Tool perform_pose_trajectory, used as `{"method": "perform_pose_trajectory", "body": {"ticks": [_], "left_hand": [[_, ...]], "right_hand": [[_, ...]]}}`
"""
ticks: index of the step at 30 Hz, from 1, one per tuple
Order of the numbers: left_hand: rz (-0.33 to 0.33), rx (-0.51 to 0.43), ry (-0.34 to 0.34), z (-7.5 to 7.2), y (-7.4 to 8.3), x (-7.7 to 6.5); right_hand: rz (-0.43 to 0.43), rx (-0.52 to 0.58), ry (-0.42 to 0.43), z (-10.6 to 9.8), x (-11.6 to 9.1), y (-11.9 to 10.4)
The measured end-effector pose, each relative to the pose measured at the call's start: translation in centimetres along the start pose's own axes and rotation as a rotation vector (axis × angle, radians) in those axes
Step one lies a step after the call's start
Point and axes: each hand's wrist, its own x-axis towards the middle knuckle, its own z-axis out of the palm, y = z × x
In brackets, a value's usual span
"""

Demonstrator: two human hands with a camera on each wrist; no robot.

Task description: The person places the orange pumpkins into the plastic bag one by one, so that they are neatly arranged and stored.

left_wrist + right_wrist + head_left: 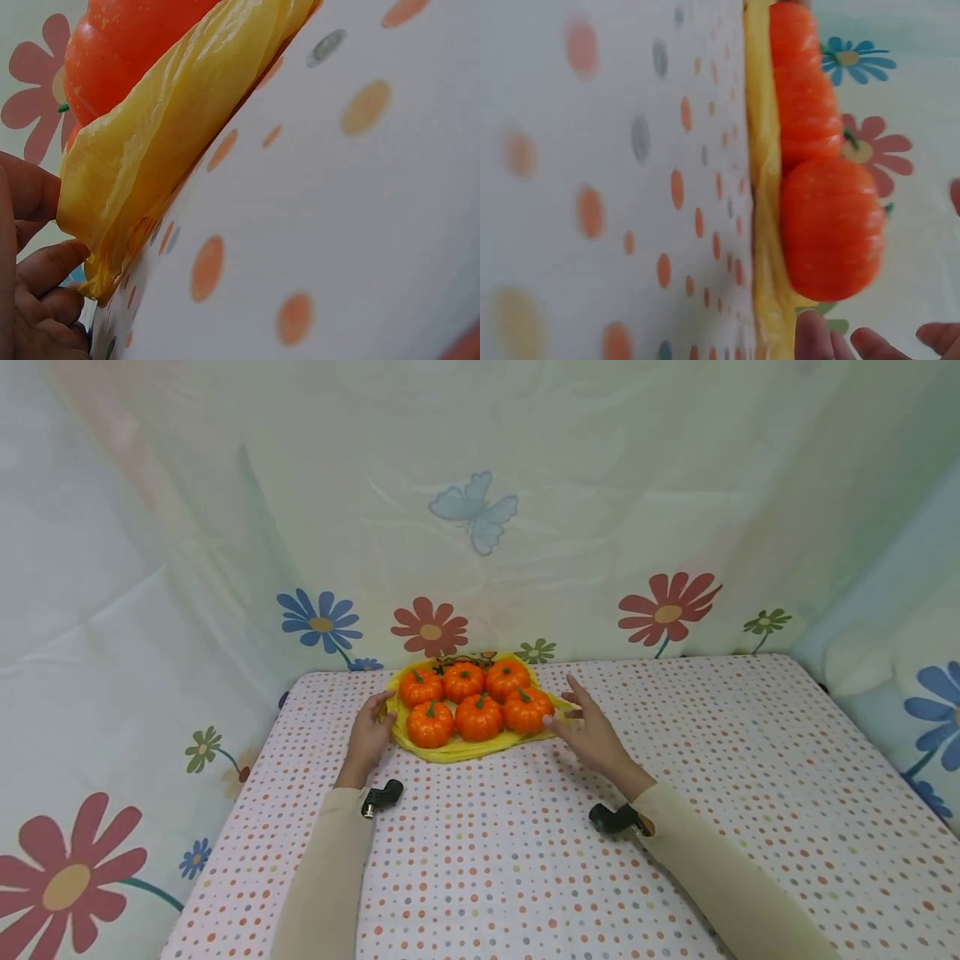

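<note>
Several orange toy pumpkins (478, 718) with green stems sit in two rows on a thin yellow plastic bag (442, 752) at the table's far side. The bag's crumpled edge rises around them, and dark print shows at its back. At the bag's left end is my left hand (369, 735), its bent fingers touching the yellow edge (172, 112) with a gap between thumb and fingers. My right hand (588, 731) is spread beside the bag's right corner, close to the nearest pumpkin (832, 229). Whether its fingertips touch the plastic cannot be told.
A dotted white cloth (480, 860) covers the table. Right behind the bag hangs a pale curtain (570, 527) printed with flowers and a butterfly, which also runs along both sides. Small black devices (615, 818) are strapped to both wrists.
</note>
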Motion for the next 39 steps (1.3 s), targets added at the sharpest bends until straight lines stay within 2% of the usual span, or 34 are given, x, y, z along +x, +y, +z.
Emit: {"method": "perform_pose_trajectory", "body": {"ticks": [4, 8, 12, 14, 16, 21, 24, 28, 34, 39], "left_hand": [[0.011, 0.016, 0.001, 0.1, 0.2, 0.0], [0.032, 0.021, 0.013, -0.1, 0.4, 0.0], [0.037, 0.031, 0.011, -0.5, 0.4, -0.1], [0.036, 0.033, 0.011, -0.7, 0.4, -0.1], [0.037, 0.027, 0.014, -0.9, 0.4, -0.1], [0.033, 0.015, 0.023, -1.1, 0.3, -0.2], [0.014, 0.009, 0.018, -1.0, 0.3, -0.4], [0.005, 0.001, 0.011, -0.9, 0.2, -0.7], [0.023, 0.013, 0.010, -0.9, 0.2, -1.0], [0.038, -0.016, 0.004, -1.1, -0.6, -1.9]], "right_hand": [[0.008, 0.165, 0.042, -1.4, -3.1, 0.8], [0.049, 0.418, -0.004, -2.3, -5.3, 2.4], [0.068, 0.673, -0.120, -2.6, -6.1, 4.1], [0.031, 0.747, -0.187, -2.4, -6.0, 4.8], [-0.040, 0.777, -0.250, -2.3, -6.0, 5.4], [-0.212, 0.902, -0.337, -2.6, -5.8, 6.7], [-0.252, 0.925, -0.365, -2.9, -5.9, 7.2], [-0.243, 0.881, -0.363, -3.0, -6.3, 7.2], [-0.231, 0.868, -0.334, -2.7, -7.3, 6.8], [-0.257, 0.854, -0.360, -2.1, -8.1, 6.6]]}}
